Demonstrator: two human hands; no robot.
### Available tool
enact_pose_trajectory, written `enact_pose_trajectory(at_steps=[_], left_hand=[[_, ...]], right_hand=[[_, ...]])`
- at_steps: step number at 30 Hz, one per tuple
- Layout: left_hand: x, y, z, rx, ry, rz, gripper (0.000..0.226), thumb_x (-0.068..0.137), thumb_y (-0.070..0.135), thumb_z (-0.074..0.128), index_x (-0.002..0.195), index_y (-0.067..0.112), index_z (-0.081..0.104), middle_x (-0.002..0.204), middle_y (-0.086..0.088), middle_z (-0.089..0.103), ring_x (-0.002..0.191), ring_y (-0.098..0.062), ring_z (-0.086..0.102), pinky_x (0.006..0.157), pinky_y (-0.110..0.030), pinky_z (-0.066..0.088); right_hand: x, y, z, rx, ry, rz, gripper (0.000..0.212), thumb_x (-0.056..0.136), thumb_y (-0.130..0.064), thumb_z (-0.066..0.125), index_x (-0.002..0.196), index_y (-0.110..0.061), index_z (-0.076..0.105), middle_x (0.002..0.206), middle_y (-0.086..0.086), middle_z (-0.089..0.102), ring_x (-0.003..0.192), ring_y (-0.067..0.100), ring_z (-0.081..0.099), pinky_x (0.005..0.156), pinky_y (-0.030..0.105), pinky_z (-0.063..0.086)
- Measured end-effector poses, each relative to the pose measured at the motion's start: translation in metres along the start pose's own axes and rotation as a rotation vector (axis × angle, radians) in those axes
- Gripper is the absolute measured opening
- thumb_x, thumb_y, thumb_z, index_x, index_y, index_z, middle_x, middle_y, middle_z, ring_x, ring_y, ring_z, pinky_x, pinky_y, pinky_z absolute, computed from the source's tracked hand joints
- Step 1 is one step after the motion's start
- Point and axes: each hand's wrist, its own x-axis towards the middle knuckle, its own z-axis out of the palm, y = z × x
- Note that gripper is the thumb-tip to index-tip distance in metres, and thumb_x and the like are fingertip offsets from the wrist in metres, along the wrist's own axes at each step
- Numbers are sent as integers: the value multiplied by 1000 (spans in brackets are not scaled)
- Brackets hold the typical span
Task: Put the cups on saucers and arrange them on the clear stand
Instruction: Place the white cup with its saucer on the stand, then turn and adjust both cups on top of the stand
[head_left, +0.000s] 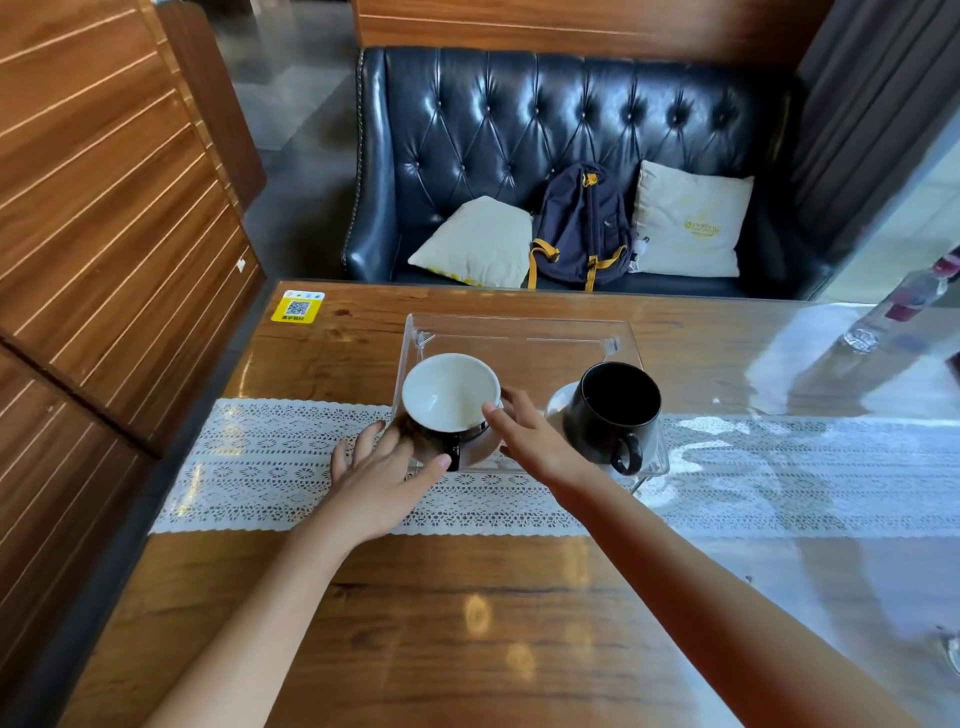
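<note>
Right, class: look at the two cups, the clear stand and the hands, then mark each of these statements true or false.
1. Both cups sit on saucers on the stand. True.
2. The left cup is white inside. True.
3. The right cup is white inside. False: it is black inside and out.
4. The right hand grips the right cup's handle. False: it is by the left cup's saucer.
5. A backpack stands between two cushions on the sofa. True.
</note>
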Motion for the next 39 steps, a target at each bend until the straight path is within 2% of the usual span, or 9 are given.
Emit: enact_pose_trajectory(at_steps=[4, 7, 11, 15, 24, 27, 31, 34, 39], left_hand=[[-5, 4, 2, -20, 35, -5, 75, 82, 71, 10, 140, 27, 29, 157, 8, 15, 143, -10, -8, 116, -49, -5], [-14, 4, 6, -7, 59, 12, 70, 85, 68, 21, 141, 26, 23, 158, 8, 6, 142, -9, -11, 115, -48, -8], [-30, 9, 18, 20, 117, 18, 71, 88, 57, 39, 145, 23, 15, 159, 4, 1, 143, -12, -11, 116, -49, -6], [-47, 21, 33, -29, 206, 42, 69, 89, 49, 45, 146, 23, 15, 159, 5, 1, 144, -12, -7, 116, -46, -1], [-60, 33, 45, -96, 339, 64, 64, 88, 40, 51, 144, 21, 25, 155, 7, 19, 142, -12, 10, 115, -36, 10], [-54, 27, 42, -55, 347, 31, 70, 89, 41, 49, 147, 19, 16, 158, 6, 9, 144, -11, 2, 116, -36, 5], [-46, 24, 42, 19, 287, 5, 76, 89, 46, 46, 148, 21, 5, 160, 4, -2, 145, -13, -7, 117, -42, -2], [-41, 23, 43, 34, 275, 7, 79, 88, 47, 47, 148, 21, 3, 160, 3, -4, 145, -15, -8, 117, -44, -3], [-40, 21, 46, -1, 298, 24, 77, 88, 44, 51, 148, 24, 6, 159, 5, -1, 145, -13, -7, 116, -43, -4]], right_hand=[[-11, 6, -3, -3, 4, -28, 61, 96, -41, 42, 148, -16, 23, 146, 12, 41, 120, 16, 44, 110, 44, 38], [-22, 14, -6, -19, 31, -55, 58, 96, -39, 44, 146, -14, 28, 150, 12, 38, 133, 21, 42, 111, 43, 37], [-47, 36, -14, -139, 86, -196, 37, 95, -26, 51, 130, -14, 50, 132, -2, 55, 126, 13, 49, 100, 22, 45], [-72, 66, -31, -282, 85, -276, 24, 92, -19, 53, 115, -24, 60, 122, -10, 60, 117, 7, 54, 99, 35, 48], [-100, 123, -76, -371, 377, -326, 39, 85, -8, 52, 94, -45, 60, 102, -18, 64, 101, 4, 60, 82, 25, 45], [-98, 124, -89, -400, 487, -332, 39, 84, -2, 54, 108, -32, 60, 112, -10, 62, 109, 9, 57, 92, 32, 45], [-90, 116, -99, -540, 487, -299, 53, 85, -4, 59, 136, -11, 47, 141, 4, 49, 133, 25, 40, 108, 29, 28], [-84, 113, -102, -641, 389, -247, 60, 89, -14, 58, 145, -12, 37, 153, 3, 37, 143, 25, 28, 116, 36, 26], [-82, 118, -110, -777, 370, -259, 62, 89, -21, 58, 146, -18, 34, 156, -2, 32, 145, 25, 26, 116, 43, 29]])
